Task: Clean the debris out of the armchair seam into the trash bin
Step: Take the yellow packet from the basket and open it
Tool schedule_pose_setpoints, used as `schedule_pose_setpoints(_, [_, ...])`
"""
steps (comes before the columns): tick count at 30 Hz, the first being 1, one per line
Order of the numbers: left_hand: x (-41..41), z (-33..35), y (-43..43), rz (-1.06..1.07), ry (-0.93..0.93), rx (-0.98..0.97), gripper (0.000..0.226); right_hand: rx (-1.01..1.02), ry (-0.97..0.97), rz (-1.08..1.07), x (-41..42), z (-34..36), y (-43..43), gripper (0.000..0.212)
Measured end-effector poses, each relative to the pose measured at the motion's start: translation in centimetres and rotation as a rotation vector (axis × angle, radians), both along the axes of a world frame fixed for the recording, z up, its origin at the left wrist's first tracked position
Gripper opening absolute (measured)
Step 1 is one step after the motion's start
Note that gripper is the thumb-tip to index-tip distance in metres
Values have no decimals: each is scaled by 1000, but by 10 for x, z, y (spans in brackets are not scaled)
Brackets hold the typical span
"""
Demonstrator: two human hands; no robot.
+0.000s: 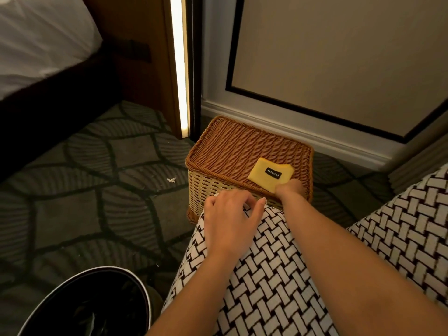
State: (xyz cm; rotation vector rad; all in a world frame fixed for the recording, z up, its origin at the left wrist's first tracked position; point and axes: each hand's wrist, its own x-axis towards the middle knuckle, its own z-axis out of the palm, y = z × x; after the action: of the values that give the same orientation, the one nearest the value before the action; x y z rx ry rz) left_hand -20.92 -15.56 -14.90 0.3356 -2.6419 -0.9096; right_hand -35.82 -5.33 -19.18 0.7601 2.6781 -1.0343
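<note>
Reaches forward with both bare arms, side by side. Holds the left hand (230, 219) palm down, fingers spread and a little bent, thumb out to the right. Stretches the right arm further out. Curls the right hand (289, 187) down at the wrist, fingers tucked under and out of sight, gripping a corner of the yellow cloth (270, 174).

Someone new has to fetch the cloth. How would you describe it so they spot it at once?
Look for the wicker basket on the carpet by the white baseboard, beyond the patterned armchair. On its lid's near right corner lies a folded yellow cloth, its edge pinched by the right hand. It alone is yellow, with a small black label.
</note>
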Motion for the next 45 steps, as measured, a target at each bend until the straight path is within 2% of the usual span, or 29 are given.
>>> schedule_pose_setpoints(4, [1,0,0,-3,-10,-15,25,-98,162,132,17,17,-6,25])
schedule_pose_setpoints(7, [7,5,4,-16,-7,46,20,-106,297,226,38,30,-6,19])
schedule_pose_setpoints(13, [40,19,21,-13,-86,456,32,-222,468,248,98,59,8,15])
schedule_pose_setpoints(16, [59,34,26,-27,-153,631,36,-218,454,254,137,71,14,18])
schedule_pose_setpoints(20, [98,66,31,-48,-254,853,28,-243,383,269,195,74,31,20])
schedule_pose_setpoints(25, [145,94,37,-67,-359,1084,43,-288,282,256,257,89,44,22])
schedule_pose_setpoints(30, [166,132,44,78,-313,1107,58,-413,380,334,296,126,44,23])
schedule_pose_setpoints(35, [180,170,48,205,-239,947,64,-496,502,397,334,164,49,14])
schedule_pose_setpoints(37, [185,180,47,228,-188,1007,68,-510,556,456,350,173,51,13])
schedule_pose_setpoints(41, [200,207,52,218,-127,1147,53,-439,621,508,380,189,65,14])
schedule_pose_setpoints(45, [211,219,55,140,-179,1177,63,-456,621,549,393,203,85,16])
